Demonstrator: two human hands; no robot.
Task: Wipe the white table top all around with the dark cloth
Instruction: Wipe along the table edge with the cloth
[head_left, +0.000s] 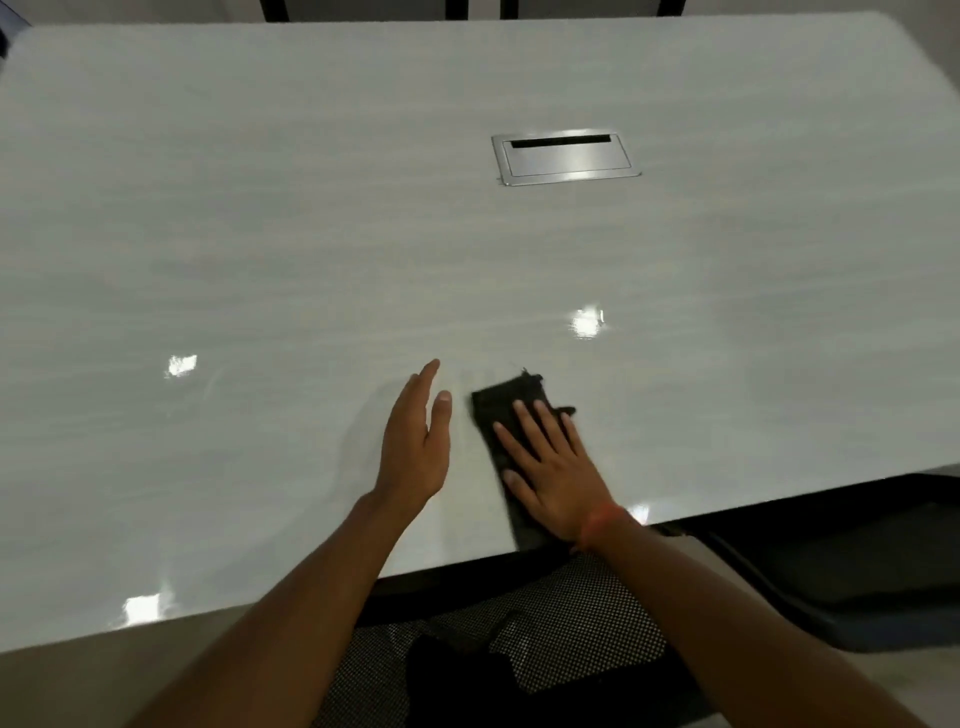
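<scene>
Count: one white table top (311, 234), one dark cloth (501, 415), one metal cable hatch (566, 158), two bare hands in view, four bright light reflections on the gloss surface. Right hand (550, 467): palm down, flat on the cloth, fingers spread and extended away from the body, pressing the cloth against the table; nothing pinched. An orange band (602, 525) sits at the right wrist. Left hand (415, 447): turned on edge, palm facing toward the right hand, fingers straight and held together, thumb slightly apart; empty, and whether its lower edge touches the surface cannot be told. It is just beside the cloth, not on it. Cloth position: near edge of the table, right of centre, lying as a long strip from the table edge outward, its far end showing beyond the right fingertips, its frayed corner free. Hatch: set flush in the table top well beyond the hands, lid closed, one dark slot along its far side; contents not visible. Below the near edge a black mesh chair (545, 623) shows between the forearms.
</scene>
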